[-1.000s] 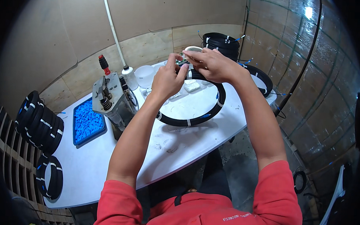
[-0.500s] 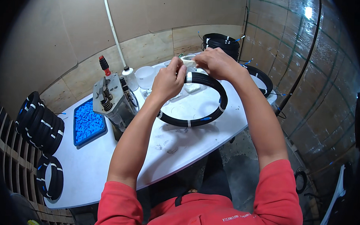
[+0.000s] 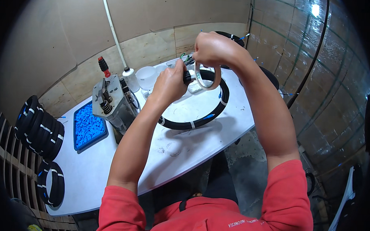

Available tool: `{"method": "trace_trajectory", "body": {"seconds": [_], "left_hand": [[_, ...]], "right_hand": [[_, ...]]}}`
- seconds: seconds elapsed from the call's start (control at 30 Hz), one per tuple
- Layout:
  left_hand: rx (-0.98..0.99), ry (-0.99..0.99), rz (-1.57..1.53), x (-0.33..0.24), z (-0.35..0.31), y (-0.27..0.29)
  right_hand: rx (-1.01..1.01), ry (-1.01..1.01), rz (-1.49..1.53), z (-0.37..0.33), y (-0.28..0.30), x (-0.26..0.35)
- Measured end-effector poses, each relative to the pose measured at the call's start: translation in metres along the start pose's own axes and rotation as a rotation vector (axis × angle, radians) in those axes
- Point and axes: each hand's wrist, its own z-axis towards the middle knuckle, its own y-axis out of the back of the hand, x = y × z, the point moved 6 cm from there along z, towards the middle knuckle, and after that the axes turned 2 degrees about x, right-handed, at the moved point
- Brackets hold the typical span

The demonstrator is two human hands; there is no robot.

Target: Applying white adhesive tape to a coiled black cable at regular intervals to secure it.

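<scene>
My left hand (image 3: pixel 169 83) is closed round the far left side of a coil of black cable (image 3: pixel 201 121), held tilted above the white table. White tape bands wrap the coil at several places, and a blue connector (image 3: pixel 209 116) shows on its near side. Gripped in my right hand (image 3: pixel 215 50) is a roll of tape (image 3: pixel 215 83), a pale ring hanging upright below the fingers. The roll is close beside the left fingers, in front of the coil's far side. My right fingertips are partly hidden behind the hand.
A blue tray (image 3: pixel 104 138) of small blue pieces stands on the table (image 3: pixel 89 175) beside a metal hand press (image 3: pixel 108 97). Behind are a white bottle (image 3: pixel 131 79) and a round white tub (image 3: pixel 146 77). More cable coils (image 3: pixel 42 129) are stacked at the left, others at the back right.
My right hand has risen and turned over, lifting the tape roll upright beside the coil. My left hand keeps its grip, and the coil has shifted slightly left.
</scene>
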Motion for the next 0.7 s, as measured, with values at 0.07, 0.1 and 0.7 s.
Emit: {"method": "trace_trajectory", "body": {"seconds": [0.07,0.1,0.7], "left_hand": [[0.0,-0.002,0.011,-0.004,0.0,0.001],[0.005,0.006,0.017,-0.005,0.0,0.001],[0.064,-0.014,-0.001,-0.014,-0.005,0.006]], "right_hand": [[0.164,-0.013,-0.09,0.002,-0.004,0.008],[0.179,-0.003,-0.054,0.005,-0.004,0.008],[0.254,-0.004,-0.099,0.009,-0.011,0.02]]}}
